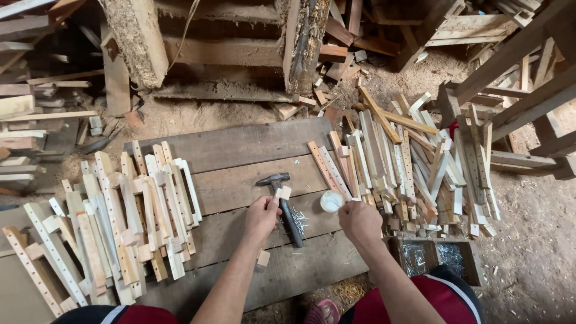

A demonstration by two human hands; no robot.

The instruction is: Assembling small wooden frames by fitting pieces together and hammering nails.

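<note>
While both of my hands work over the plank surface (240,144), the entry reads as follows. Item one, left hand (262,217): fingers (273,204) curled nearly closed, pinching a small pale wood block (284,192) just above the hammer's handle. Item two, right hand (359,221): fingers bent around something beside a small round white container (331,201), which looks like a glue pot; whether I grip the pot itself or a stick dipped in it I cannot tell. Item three, hammer (284,208): lying flat between my hands, dark head pointing away from me, untouched. Item four, loose nails (300,223): scattered just beside the handle. Item five, second small block (263,258): on the planks near my left wrist. Item six, drilled slats (120,216): heaped to my left; a larger heap of slats (408,162) to my right, with a box of nails (432,259) below it. Hazards, by my judgement: the pinch on the block is slight, so it could slip and drop among the nails; the pot sits close to my knuckles and could tip and spill onto the planks; a forearm brushing the scattered nails could be pricked or could sweep them off the boards.
</note>
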